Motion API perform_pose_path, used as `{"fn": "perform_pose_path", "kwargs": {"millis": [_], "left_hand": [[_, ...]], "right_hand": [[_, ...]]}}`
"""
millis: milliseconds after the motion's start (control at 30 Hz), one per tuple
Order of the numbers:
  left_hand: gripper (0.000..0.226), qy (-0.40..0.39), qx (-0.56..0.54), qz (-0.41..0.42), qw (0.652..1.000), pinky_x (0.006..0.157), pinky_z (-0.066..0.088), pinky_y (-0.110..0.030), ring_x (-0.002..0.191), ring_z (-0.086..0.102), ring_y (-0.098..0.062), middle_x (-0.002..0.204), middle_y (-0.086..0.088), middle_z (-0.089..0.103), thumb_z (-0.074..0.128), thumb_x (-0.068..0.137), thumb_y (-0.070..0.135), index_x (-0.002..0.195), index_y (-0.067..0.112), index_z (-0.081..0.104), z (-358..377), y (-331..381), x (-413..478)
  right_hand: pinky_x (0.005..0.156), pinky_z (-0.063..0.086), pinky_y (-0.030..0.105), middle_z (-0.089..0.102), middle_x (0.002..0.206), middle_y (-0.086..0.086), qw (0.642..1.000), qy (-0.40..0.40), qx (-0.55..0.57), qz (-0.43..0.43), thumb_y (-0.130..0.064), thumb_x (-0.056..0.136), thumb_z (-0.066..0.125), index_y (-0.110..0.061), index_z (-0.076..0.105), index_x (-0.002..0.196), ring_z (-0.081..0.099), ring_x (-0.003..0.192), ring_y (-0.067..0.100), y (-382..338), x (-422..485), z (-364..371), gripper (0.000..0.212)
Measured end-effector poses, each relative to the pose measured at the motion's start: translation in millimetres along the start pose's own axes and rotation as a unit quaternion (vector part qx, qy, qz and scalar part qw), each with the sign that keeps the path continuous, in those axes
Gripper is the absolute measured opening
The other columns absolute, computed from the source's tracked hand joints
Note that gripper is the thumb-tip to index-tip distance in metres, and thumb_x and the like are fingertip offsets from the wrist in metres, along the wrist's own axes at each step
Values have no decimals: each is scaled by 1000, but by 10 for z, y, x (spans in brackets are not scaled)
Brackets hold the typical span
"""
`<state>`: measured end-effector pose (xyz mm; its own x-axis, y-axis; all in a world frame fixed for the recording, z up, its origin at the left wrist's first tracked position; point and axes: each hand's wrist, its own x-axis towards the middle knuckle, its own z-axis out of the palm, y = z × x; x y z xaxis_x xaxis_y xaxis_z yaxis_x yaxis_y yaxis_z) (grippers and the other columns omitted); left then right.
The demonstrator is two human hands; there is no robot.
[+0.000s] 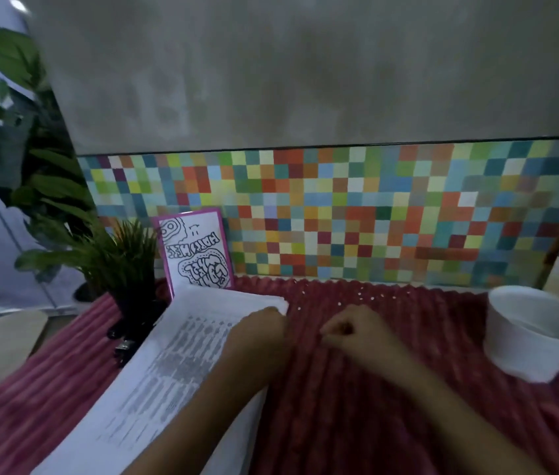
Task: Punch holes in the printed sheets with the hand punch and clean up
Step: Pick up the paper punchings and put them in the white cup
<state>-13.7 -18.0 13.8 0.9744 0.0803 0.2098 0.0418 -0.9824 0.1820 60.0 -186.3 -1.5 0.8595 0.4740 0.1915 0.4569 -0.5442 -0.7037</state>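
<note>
Nearest to me, both bare forearms come in from the bottom edge, their elbows cut off. The stack of printed sheets lies slanted on the ribbed red cloth, its near end running out of sight below and its print too blurred to read.

The left hand sits on the far right corner of that stack, knuckles up. Its fingers are tucked under and hidden, so I can't tell whether it grips the paper or just rests there. Just right of the stack, apart from it, the right hand is over the cloth, fingers curled in with the tips drawn together. Whether they pinch anything is too small to make out.

Well right of the stack stands a white bowl; its inside is a pale blur.

Against the stack's left edge there's a dark object with a metallic glint, half hidden. It may be the punch, but I can't say.

Beyond the stack's far corner, tiny white paper dots are scattered on the cloth. Behind the stack's far left end are a small spiky plant in a dark pot and a pink-edged card with black doodles, its lower edge hidden by the sheets. The card leans on a many-coloured checkered panel. Far left, a big leafy plant is cropped by the frame.
</note>
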Motion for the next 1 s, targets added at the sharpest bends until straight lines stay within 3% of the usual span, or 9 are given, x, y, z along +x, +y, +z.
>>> {"fn": "perform_pose_path", "kwargs": {"millis": [100,200,333,567,667,733,800,900,1000], "left_hand": [[24,-57,10,9,998,82,50,-34,98,61,-26,106,-6,58,51,91,24,102,12,70,85,-214,-146],[25,-69,16,22,997,77,47,-32,99,59,-25,108,-7,55,44,93,20,98,9,67,175,-257,-229],[26,-56,58,26,996,79,47,-37,103,56,-26,111,-6,52,41,95,19,107,11,63,258,-262,-253],[33,-53,128,27,990,73,42,-32,112,51,-26,122,-9,49,41,97,8,128,5,53,364,-141,-262],[31,-36,126,72,989,42,43,-24,69,64,-19,83,-5,64,88,55,11,83,7,74,386,-102,-278],[39,-14,127,86,988,27,32,-20,45,56,-13,61,0,59,94,25,12,57,12,70,497,-162,-253],[33,-16,131,97,987,30,39,-23,52,59,-14,68,-1,60,92,39,11,64,12,70,526,-189,-264],[15,-35,118,73,990,67,49,-33,95,61,-25,108,-9,53,50,92,5,102,5,60,506,-318,-155],[7,49,34,72,996,61,41,-30,81,63,-27,98,-9,54,52,91,2,90,6,58,345,-420,68]], "right_hand": [[64,46,18,73,77,3,1000,-23,11,-7,-6,79,69,-5,78,83,62,63,9,-133,138,415,9],[58,43,12,70,69,1,999,-33,-11,-12,-6,77,70,-7,79,83,56,54,2,-149,238,645,11],[66,53,32,73,71,6,999,-30,-28,12,-12,72,71,-10,79,77,67,66,16,-92,313,826,10],[69,47,38,65,76,1,999,26,-38,1,-21,78,65,-12,74,72,58,71,14,-41,245,970,15],[72,44,39,55,88,2,995,24,-90,-21,-20,88,53,-11,64,77,51,81,17,-22,216,1005,18],[72,43,38,54,88,3,996,29,-86,-14,-17,90,50,-10,61,75,51,81,18,-22,257,985,19],[70,44,38,54,80,0,995,84,-56,18,-13,88,52,-17,57,63,52,74,14,-2,364,950,25],[57,47,36,37,47,-9,987,146,-15,57,-5,77,57,-22,38,40,37,46,3,51,553,881,45],[53,45,29,35,35,-7,990,117,-14,76,-4,76,64,-23,43,34,35,39,3,82,593,861,50]]}}
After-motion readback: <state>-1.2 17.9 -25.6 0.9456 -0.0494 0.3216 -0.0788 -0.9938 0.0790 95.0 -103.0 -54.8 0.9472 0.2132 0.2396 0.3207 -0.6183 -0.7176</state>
